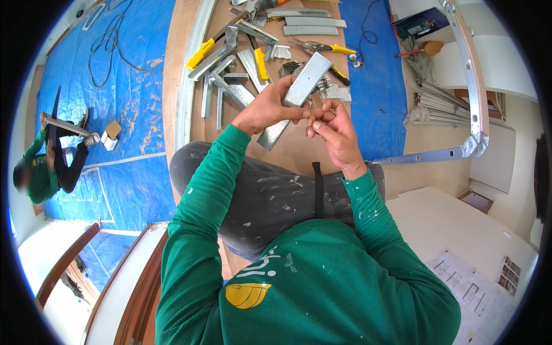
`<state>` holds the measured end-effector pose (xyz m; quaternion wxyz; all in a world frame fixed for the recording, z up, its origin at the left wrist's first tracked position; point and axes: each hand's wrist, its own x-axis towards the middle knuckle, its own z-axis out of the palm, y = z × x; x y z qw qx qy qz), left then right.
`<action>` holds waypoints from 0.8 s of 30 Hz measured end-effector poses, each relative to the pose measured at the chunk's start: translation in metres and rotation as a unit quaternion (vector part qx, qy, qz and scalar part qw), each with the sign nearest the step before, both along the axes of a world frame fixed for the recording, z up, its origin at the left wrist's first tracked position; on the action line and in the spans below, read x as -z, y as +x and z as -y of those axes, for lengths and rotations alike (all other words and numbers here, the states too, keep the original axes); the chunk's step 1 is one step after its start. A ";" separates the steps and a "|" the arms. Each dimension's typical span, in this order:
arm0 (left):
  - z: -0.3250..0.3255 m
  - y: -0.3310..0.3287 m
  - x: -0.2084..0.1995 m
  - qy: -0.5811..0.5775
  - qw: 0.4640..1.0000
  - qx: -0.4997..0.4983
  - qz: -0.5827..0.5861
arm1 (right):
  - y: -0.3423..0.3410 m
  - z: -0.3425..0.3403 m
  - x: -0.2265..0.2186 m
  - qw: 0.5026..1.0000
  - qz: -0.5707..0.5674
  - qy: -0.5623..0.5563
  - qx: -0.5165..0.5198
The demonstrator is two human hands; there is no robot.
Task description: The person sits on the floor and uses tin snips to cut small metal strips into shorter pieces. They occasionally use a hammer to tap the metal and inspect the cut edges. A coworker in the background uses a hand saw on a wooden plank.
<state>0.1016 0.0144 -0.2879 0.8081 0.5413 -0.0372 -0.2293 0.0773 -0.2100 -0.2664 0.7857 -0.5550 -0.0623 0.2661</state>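
My left hand point(269, 108) is closed around a short length of galvanized metal channel point(309, 79). The channel slants from lower left to upper right above my lap, with a small hole or mark near its upper end. Close beside it, my right hand point(338, 132) has its thumb and fingers pinched together near the left fingertips. Whatever small thing may be between them is too hard to see. Beyond my hands, cut and bent metal profiles point(236, 89) lie on a brown board point(190, 11) among tin snips point(325, 47) with yellow handles.
Blue sheeting point(138, 34) covers the floor on both sides, with a black cable on the left. A ladder point(425, 156) stands at right, near bundled metal rods point(443, 103). Another person point(43, 169) sits far left. Printed drawings point(468, 293) lie on a white surface, lower right.
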 end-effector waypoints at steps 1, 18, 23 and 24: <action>0.000 0.000 0.000 0.005 1.000 -0.001 0.002 | 0.000 -0.001 0.000 1.000 0.002 -0.003 0.002; 0.003 -0.002 -0.002 0.042 0.999 -0.004 0.010 | -0.001 0.001 0.004 1.000 -0.012 -0.008 0.009; -0.001 0.007 0.007 0.053 0.997 -0.061 0.015 | 0.016 0.006 0.002 1.000 0.016 -0.023 -0.005; -0.004 0.006 0.009 0.100 0.990 -0.103 0.012 | 0.028 0.009 0.004 0.993 0.072 -0.094 0.011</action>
